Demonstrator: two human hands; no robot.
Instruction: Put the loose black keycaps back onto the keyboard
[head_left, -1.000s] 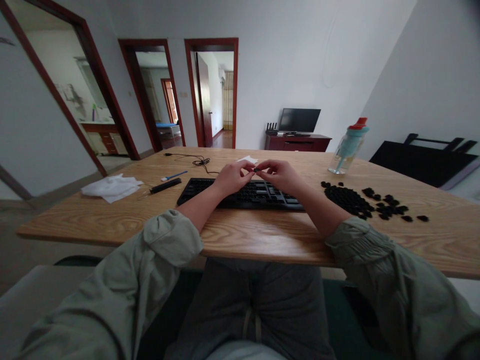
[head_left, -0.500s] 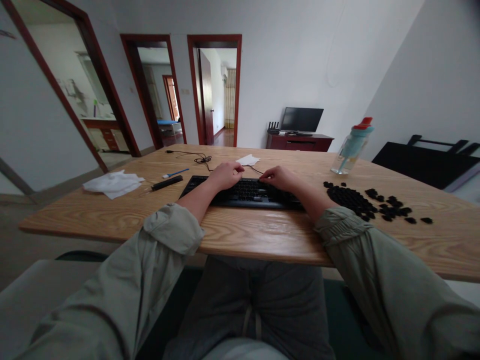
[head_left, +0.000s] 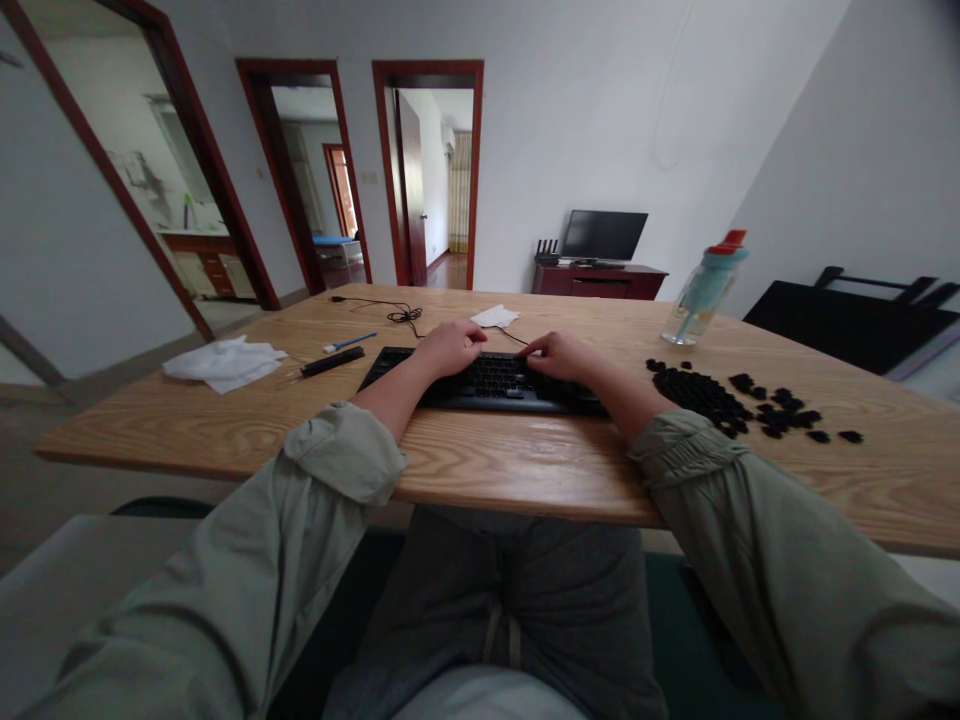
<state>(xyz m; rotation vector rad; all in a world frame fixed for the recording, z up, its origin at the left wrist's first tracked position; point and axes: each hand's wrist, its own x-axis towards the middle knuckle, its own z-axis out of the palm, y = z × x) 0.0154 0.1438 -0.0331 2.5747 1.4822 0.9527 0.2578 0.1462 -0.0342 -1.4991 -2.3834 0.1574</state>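
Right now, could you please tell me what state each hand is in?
Left hand: loosely curled over the keyboard; whether it holds anything cannot be told.
Right hand: pointing at the keyboard's far edge; nothing visibly held.

Along its front edge the table point(head_left: 517, 465) is showing smooth wood grain with a soft sheen. Behind that edge, the keyboard point(head_left: 484, 402) is looking like dark plastic, its front rim gleaming dully. Toward the right edge, loose keycaps point(head_left: 697, 393) are appearing as matt black plastic, though blur is making their texture uncertain. Near the left edge, crumpled white sheets point(head_left: 225, 363) are looking papery and matt. By the far edge, the bottle point(head_left: 694, 305) is showing clear, glossy walls. Sleeves point(head_left: 349, 450) of creased, matt cloth are crossing the front edge.
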